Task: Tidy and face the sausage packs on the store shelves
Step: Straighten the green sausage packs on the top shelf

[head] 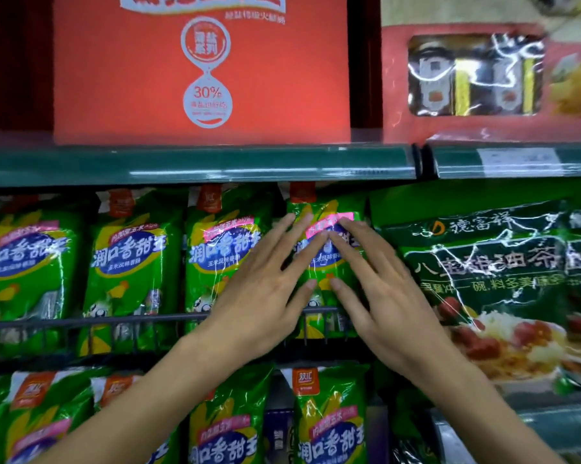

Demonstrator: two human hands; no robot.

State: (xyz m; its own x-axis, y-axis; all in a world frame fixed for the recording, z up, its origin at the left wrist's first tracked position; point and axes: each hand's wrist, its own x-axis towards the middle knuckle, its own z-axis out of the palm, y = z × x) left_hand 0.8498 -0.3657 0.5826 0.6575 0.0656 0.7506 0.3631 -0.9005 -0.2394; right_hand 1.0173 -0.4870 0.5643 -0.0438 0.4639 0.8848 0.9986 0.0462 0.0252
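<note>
Both hands are pressing flat on the rightmost green plastic sausage pack [329, 209] in the middle shelf's row, just behind the dark wire front rail [81, 324]. Left hand [265, 289] and right hand [379, 296] are spreading straight fingers, index tips touching, gripping nothing. A big green noodle bag [490, 262] is sitting just beside it.

This is a shop, a grocery aisle seen up close. Green metal shelves [195, 165] with clear price-strip fronts carry a paper price label [520, 161]. Rows of identical green sausage packs [128, 262] stand face-out behind a wire shelf rail [81, 324], with more of the same below. Above sit red retail cartons [202, 72], one a windowed gift box [473, 75], and large green food bags [490, 286] fill the next bay.
</note>
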